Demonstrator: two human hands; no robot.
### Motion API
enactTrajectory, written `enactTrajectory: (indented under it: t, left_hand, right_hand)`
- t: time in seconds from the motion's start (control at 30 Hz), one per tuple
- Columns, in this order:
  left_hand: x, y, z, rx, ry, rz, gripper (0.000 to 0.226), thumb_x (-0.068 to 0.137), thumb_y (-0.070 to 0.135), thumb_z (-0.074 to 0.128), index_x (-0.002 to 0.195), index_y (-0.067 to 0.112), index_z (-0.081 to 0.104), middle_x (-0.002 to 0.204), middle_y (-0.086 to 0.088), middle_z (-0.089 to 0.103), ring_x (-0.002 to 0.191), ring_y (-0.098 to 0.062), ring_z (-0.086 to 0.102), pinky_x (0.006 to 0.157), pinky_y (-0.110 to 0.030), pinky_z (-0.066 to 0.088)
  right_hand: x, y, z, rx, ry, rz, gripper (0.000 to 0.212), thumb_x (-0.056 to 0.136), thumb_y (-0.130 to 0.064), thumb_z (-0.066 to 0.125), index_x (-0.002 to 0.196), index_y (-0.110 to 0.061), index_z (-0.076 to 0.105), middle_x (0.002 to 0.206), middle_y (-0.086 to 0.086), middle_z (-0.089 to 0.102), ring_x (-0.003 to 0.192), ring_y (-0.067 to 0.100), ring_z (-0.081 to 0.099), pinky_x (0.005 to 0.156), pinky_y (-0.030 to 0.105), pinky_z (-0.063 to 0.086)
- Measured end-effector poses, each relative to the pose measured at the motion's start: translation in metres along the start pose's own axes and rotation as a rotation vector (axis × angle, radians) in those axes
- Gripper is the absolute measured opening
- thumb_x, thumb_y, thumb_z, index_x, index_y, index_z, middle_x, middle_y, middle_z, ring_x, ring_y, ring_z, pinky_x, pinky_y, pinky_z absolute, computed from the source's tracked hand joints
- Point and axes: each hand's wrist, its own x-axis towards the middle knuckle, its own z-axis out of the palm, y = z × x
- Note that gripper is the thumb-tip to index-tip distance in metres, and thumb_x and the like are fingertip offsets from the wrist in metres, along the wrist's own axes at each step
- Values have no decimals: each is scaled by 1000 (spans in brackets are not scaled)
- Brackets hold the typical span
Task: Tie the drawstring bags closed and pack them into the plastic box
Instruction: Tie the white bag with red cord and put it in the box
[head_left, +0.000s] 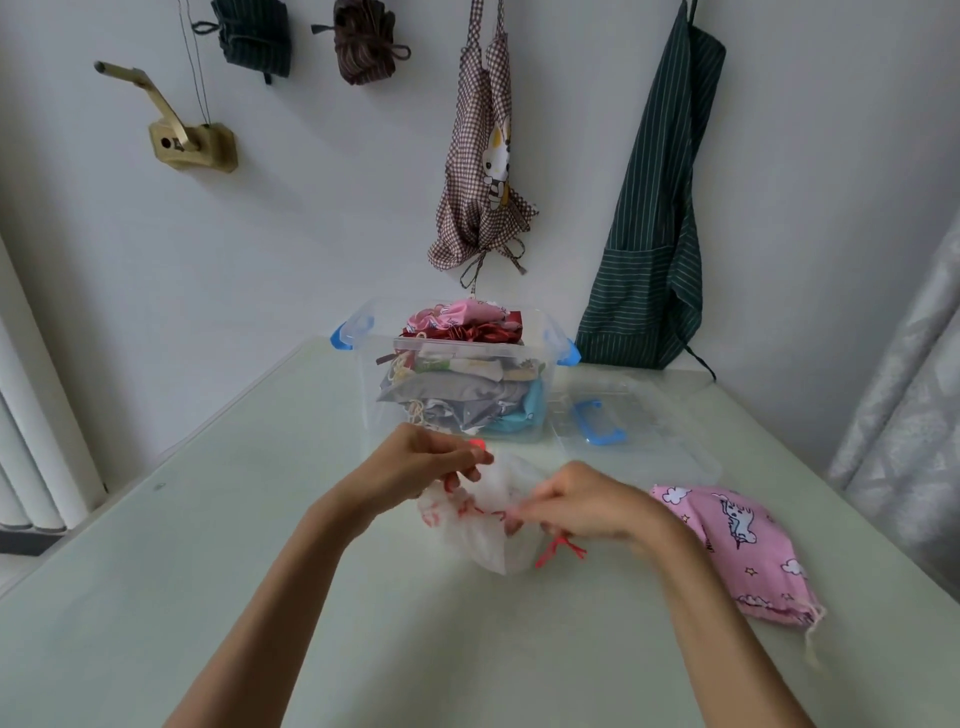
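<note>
Hands at work over a pale green desk (218, 545), mid-tie on a white bag (491, 540) printed in red, lying just in front of the plastic box (467, 384). Left hand (415, 467) curled at the bag's gathered mouth, fingertips pinching what looks like the red drawstring (558, 550), though blur hides the exact hold. Right hand (582, 506) clenched round the same cord, two loose red ends trailing beneath the wrist.

Beyond, box already stacked above its rim with folded bags in grey, blue, pink and dark red, blue latches flipped open. Clear lid (623, 431) with blue handle flat on the desk to the right, touching or nearly touching the box. Pink bag (737, 545) with cartoon print waiting near the right forearm, pale cord dangling off its near corner, apparently not yet tied.

Likely trouble from here: cord slipping from a shallow pinch and leaving the mouth slack; knot catching a fold of thin cloth; right forearm sweeping the pink bag toward the desk edge; heaped box refusing two more bags or shedding its top layer, and lid failing to latch.
</note>
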Motion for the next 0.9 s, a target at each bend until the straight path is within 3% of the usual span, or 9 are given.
enactTrajectory:
  t: [0.13, 0.3, 0.37, 0.43, 0.47, 0.53, 0.67, 0.77, 0.9]
  left_hand:
    - [-6, 5, 10, 36, -139, 6, 20, 93, 11, 56, 101, 1, 72, 72, -3, 73, 45, 8, 53, 44, 0, 34]
    - [-3, 10, 25, 169, -380, 33, 26, 94, 15, 53, 112, 18, 71, 106, 11, 70, 87, 9, 63, 83, -7, 47]
    - [-4, 10, 32, 208, -437, 34, 26, 94, 21, 53, 112, 20, 71, 109, 11, 69, 95, 4, 62, 90, -11, 46]
    - [-6, 10, 36, 196, -432, 76, 24, 95, 25, 53, 108, 17, 72, 95, 17, 72, 87, 3, 63, 81, -9, 47]
    - [-6, 10, 35, 159, -415, 77, 25, 96, 25, 51, 107, 15, 72, 80, 21, 70, 75, 6, 61, 70, -6, 44]
    - [-6, 10, 30, 107, -360, 31, 30, 98, 28, 47, 106, 12, 72, 62, 22, 62, 62, 5, 51, 53, -6, 35]
    - [-6, 10, 18, 33, -346, -31, 34, 98, 31, 46, 103, 11, 73, 64, 17, 60, 61, 1, 48, 51, -10, 33]
    - [-7, 12, 15, 40, -326, -50, 34, 97, 33, 46, 101, 13, 73, 63, 17, 61, 59, 2, 50, 51, -10, 35]
    - [-6, 13, 11, 88, -280, -79, 34, 96, 34, 48, 101, 12, 74, 68, 11, 63, 60, 3, 53, 54, -11, 39]
  right_hand:
    - [-17, -7, -22, 294, 146, -81, 38, 87, -45, 58, 58, -22, 65, 60, -12, 56, 58, -4, 49, 72, 18, 37]
    - [-25, -15, -26, 293, 341, -87, 43, 87, -51, 54, 69, -13, 55, 75, 5, 47, 74, 19, 49, 62, 20, 34]
    - [-29, -17, -26, 336, 413, -149, 42, 88, -50, 54, 69, -12, 56, 71, 0, 49, 72, 17, 47, 64, 20, 34]
    - [-28, -18, -27, 376, 366, -256, 37, 84, -56, 51, 98, -26, 69, 98, -17, 63, 96, 2, 55, 83, 17, 38]
    - [-27, -17, -27, 384, 306, -296, 46, 82, -59, 48, 119, -33, 61, 120, -23, 57, 113, -2, 50, 94, 19, 36]
    - [-25, -13, -26, 408, 229, -300, 50, 91, -48, 45, 139, -36, 40, 134, -26, 42, 125, -4, 39, 102, 18, 32]
    - [-25, 5, -28, 98, 142, -264, 40, 94, -11, 51, 130, -27, 49, 130, -15, 52, 118, 1, 45, 81, 5, 39]
    - [-24, 10, -22, -14, -15, -212, 41, 86, -20, 65, 124, -32, 55, 122, -20, 56, 112, 2, 49, 80, 11, 42]
    - [-17, 10, -15, 37, 86, -193, 12, 83, -34, 68, 92, -28, 73, 97, -6, 71, 94, 13, 62, 77, 19, 45]
